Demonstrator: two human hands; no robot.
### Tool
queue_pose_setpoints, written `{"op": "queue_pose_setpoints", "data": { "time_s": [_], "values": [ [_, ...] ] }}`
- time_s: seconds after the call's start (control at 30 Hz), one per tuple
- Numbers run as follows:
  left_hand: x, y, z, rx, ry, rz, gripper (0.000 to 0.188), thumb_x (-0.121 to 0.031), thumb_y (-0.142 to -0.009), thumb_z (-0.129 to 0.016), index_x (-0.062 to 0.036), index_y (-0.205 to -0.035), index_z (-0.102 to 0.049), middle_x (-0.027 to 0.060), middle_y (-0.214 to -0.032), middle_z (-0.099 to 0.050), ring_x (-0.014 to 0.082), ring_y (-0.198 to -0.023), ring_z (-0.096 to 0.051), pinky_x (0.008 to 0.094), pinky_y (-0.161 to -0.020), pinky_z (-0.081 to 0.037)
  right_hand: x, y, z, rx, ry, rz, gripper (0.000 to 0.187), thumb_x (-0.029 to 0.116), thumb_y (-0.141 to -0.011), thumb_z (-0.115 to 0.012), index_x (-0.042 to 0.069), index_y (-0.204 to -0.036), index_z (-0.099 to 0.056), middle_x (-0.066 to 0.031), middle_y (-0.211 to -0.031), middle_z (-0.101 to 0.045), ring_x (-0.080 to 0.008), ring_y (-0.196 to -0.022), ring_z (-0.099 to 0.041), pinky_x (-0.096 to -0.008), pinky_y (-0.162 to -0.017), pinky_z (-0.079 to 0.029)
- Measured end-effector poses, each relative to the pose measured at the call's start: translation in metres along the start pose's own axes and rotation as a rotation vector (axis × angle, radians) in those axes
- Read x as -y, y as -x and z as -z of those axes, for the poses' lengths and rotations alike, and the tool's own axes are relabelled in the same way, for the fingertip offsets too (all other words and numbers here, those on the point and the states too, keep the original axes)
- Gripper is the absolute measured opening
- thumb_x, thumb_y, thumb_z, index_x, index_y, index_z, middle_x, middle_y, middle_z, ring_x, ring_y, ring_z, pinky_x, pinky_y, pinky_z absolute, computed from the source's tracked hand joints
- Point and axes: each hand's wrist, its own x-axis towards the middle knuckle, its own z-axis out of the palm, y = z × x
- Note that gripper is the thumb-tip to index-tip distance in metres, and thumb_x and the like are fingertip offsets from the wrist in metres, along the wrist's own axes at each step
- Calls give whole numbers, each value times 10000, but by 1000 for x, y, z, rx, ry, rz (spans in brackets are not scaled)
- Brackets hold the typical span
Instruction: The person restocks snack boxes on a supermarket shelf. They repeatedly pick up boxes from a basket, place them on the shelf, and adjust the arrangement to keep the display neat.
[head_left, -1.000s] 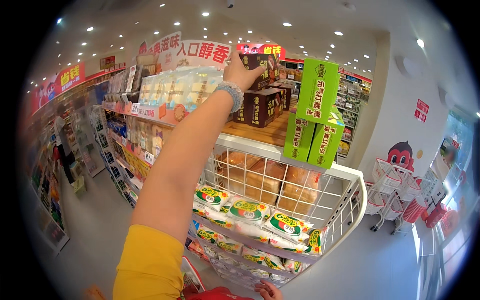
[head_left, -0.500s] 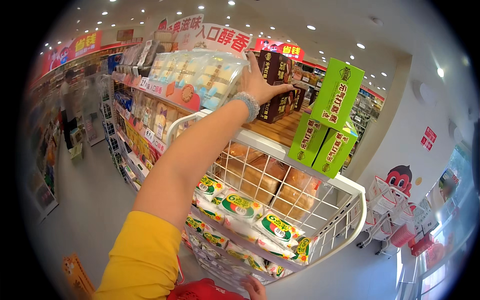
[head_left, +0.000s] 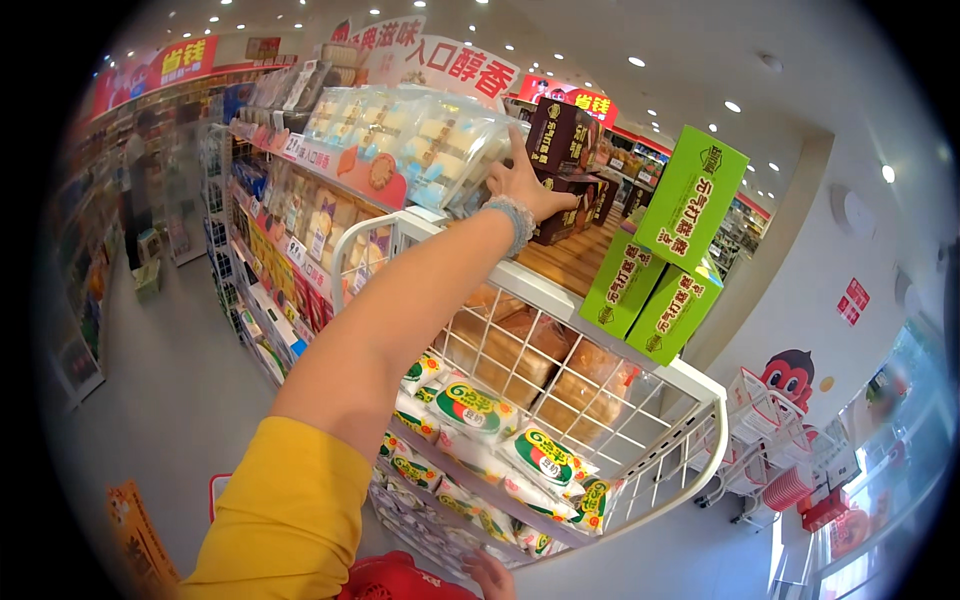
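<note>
My left hand reaches up to the top of the display rack, a beaded band round its wrist. Its fingers are spread beside two stacked dark brown boxes, the upper box and the lower box. The thumb lies across the front of the lower box, and the index finger points up along the left side of the stack. Clear packs of pale cakes stand just left of the hand. Low at the bottom edge, my right hand shows only in part, blurred, next to a red cloth item.
Three green boxes, one on top, stand right of the brown ones on a wooden shelf. Below, a white wire basket holds bread loaves and wrapped packs. Shopping carts stand at right; a person is far left.
The view has shifted slightly. My left hand has come a little lower against the brown boxes, so more of the upper one shows. My right hand has moved slightly left at the bottom edge.
</note>
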Motion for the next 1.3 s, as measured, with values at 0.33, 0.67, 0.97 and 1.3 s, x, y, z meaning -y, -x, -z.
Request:
{"op": "queue_pose_setpoints", "data": {
  "time_s": [0.33, 0.67, 0.97, 1.3],
  "values": [
    [4, -1, 7, 28, 70, -88, 1258, -359, -528, -761, -211, -1386, 147, 305, -1213, -292, 451, -1138, -337, 468, -976, -323, -14, 3, 8, 4, -79, -29, 520, 346, -873, -542, -15, -1233, -440, -118, -1020, -593, -205, -960, -563, -321, -854, -428],
    [12, -15, 2, -81, 104, -143, 1224, -356, -534, -759, -234, -1396, 102, 328, -1245, -254, 478, -1176, -294, 482, -985, -312, -49, 1, 22, 7, -6, -21, 542, 383, -863, -547, -3, -1232, -454, -109, -1006, -599, -182, -899, -563, -303, -780, -429],
    [7, -19, -14, 9, -49, -96, 1323, -496, -505, -778, -166, -1383, 155, 375, -1223, -262, 490, -1181, -291, 477, -996, -276, -24, 12, 17, 29, 26, -19, 510, 374, -879, -523, 7, -1228, -461, -97, -996, -604, -167, -868, -555, -280, -747, -422],
    [24, -21, 18, 129, 12, -280, 1257, -577, -565, -713, -52, -1379, 89, 347, -1264, -293, 459, -1173, -350, 460, -992, -299, -35, 12, -3, 62, -114, -153, 389, 161, -884, -523, -11, -1223, -441, -131, -1049, -595, -182, -950, -566, -291, -834, -432]
  ]
}}
